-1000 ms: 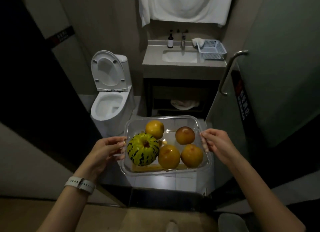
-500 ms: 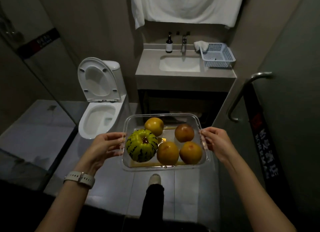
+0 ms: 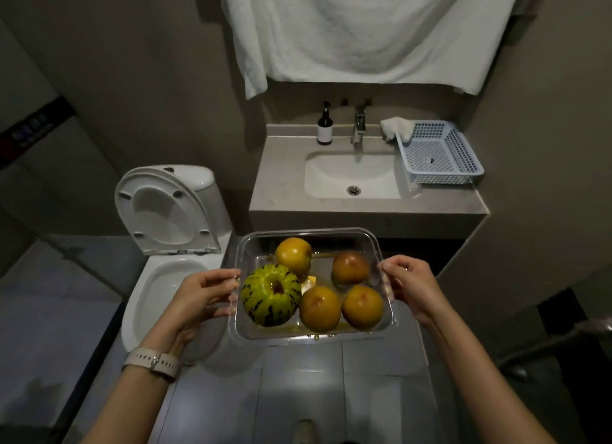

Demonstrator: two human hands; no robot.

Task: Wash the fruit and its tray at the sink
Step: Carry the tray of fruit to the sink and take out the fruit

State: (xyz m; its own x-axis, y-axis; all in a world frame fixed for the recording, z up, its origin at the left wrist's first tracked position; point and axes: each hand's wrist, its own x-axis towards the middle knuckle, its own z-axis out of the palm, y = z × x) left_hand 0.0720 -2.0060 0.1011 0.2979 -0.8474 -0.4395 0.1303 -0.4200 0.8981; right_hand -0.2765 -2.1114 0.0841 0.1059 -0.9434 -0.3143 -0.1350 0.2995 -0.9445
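I carry a clear plastic tray level in front of me, just short of the vanity. My left hand grips its left rim and my right hand grips its right rim. Inside lie a green striped melon at the front left and several round yellow-brown fruits. Ahead, the white sink is set in a grey counter, with a chrome tap behind the basin.
A dark soap bottle stands left of the tap. A blue mesh basket and a white cloth sit right of the basin. A toilet with raised lid stands to the left. A white towel hangs above.
I have walked forward through the doorway into the bathroom. The sink and toilet are closer and larger, and the door has slid out to the right. Both hands keep their grip on the tray.
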